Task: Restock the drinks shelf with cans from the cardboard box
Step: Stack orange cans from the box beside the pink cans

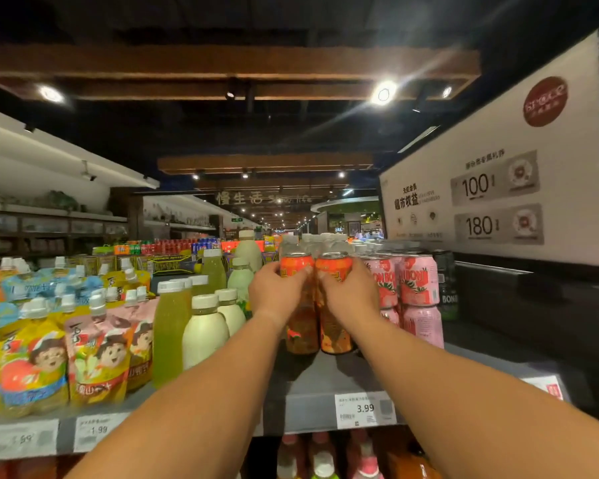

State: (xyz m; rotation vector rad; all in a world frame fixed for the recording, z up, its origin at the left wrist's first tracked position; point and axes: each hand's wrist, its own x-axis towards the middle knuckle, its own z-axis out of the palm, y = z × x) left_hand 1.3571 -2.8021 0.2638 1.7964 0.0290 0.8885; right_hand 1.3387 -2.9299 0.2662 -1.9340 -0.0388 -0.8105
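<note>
Gripping one orange can apiece, your hands meet at the middle of the shelf. Your left hand [277, 292] wraps its fingers round the left orange can [295, 267], and your right hand [351, 293] curls round the right orange can [333, 267]; the thumbs nearly touch between them. Both cans stand upright, long axis vertical, side by side and touching or very nearly so. Each sits on top of another orange can in the lower tier [336, 335], so you are working on a second layer.

From your hands, the pink cans [417, 285] stand just beside at 3 o'clock, stacked two high already. At 9 o'clock, pale bottles [204, 326] and green bottles [168, 326] crowd close to your left wrist. Farther out at 8 o'clock lie the fruit pouches [97, 354]. At 6 o'clock, bare grey shelf [325, 378] runs to the price tag [363, 409] on its front edge.

The cardboard box is out of view, so the next cans lie somewhere behind or below you. I judge the move ahead turns on keeping each can plumb over the one beneath; neither hand is nearer, since both are level at the stack.
</note>
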